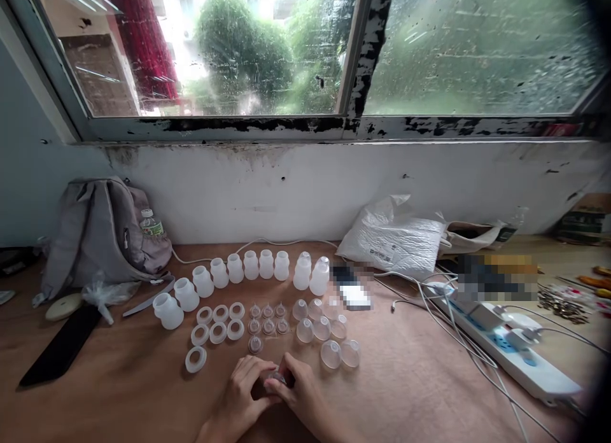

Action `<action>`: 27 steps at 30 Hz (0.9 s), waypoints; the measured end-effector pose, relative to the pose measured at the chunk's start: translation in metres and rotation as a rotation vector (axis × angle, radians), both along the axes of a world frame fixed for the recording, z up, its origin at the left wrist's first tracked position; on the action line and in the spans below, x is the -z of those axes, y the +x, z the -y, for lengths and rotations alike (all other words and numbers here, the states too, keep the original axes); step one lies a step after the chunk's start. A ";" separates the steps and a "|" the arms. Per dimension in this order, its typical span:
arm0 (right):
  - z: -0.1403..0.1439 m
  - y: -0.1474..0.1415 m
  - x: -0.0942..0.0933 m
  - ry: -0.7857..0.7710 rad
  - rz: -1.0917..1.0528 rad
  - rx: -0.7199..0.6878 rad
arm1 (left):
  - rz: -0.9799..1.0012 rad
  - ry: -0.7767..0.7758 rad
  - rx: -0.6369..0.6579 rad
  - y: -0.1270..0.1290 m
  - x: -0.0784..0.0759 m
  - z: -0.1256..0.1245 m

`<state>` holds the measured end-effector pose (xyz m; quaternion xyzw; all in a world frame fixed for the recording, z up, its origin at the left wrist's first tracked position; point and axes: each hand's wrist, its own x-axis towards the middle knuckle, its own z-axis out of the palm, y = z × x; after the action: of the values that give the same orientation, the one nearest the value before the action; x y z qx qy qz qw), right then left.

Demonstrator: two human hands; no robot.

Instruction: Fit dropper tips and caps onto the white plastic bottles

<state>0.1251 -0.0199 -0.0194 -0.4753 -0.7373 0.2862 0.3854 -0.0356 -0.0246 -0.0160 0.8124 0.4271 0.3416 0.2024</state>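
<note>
Here, a wooden table [429,379] under a window is laid out with a curved row of white bottles [248,268], then white rings [217,325], clear domed caps [324,335] and small nipple pieces [267,319]. At the near edge, a small clear piece [277,377] is pinched between the fingertips of the left hand [243,392] and the right hand [305,398], both closed on it. An assembly step appears to be in hand; a careful press or twist seems called for, with alignment kept.
</note>
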 end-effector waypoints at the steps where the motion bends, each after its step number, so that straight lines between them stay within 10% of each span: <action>1: 0.000 0.000 -0.001 0.003 -0.004 0.014 | 0.002 0.015 -0.009 0.000 0.001 -0.001; 27: -0.020 0.002 0.002 0.142 0.133 0.043 | -0.359 0.356 -0.640 -0.077 0.013 0.001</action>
<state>0.1269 0.0004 -0.0210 -0.4804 -0.7693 0.1928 0.3744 -0.1127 -0.0253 -0.0292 0.7074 0.6212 0.3087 -0.1357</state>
